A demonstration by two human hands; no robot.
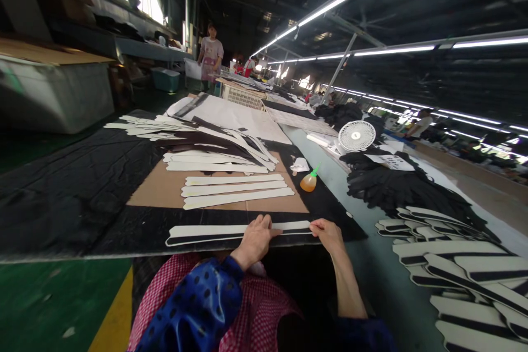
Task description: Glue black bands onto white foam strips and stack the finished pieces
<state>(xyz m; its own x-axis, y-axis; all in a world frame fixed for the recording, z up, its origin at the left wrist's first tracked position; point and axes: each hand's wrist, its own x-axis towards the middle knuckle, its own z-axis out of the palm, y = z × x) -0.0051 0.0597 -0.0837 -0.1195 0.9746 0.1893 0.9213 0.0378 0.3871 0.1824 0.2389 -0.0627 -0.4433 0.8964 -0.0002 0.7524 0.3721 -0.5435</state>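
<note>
A long white strip (223,230) with a dark band along it lies across the front of the black-covered table. My left hand (256,239) rests on its middle, fingers curled and pressed down on it, one finger or the thumb reaching right. At the strip's right end my right hand (328,232) pinches the tip between thumb and fingers. Just beyond, several plain white strips (237,193) lie side by side on a brown cardboard sheet (154,187). Behind them is a loose pile of white and dark strips (206,140).
A squeeze bottle (308,181) with amber liquid and a green nozzle stands right of the cardboard, near a crumpled white piece (300,165). Farther right are a white fan (357,136), black pieces (383,181) and stacked banded strips (462,269). A person (212,55) stands at the back.
</note>
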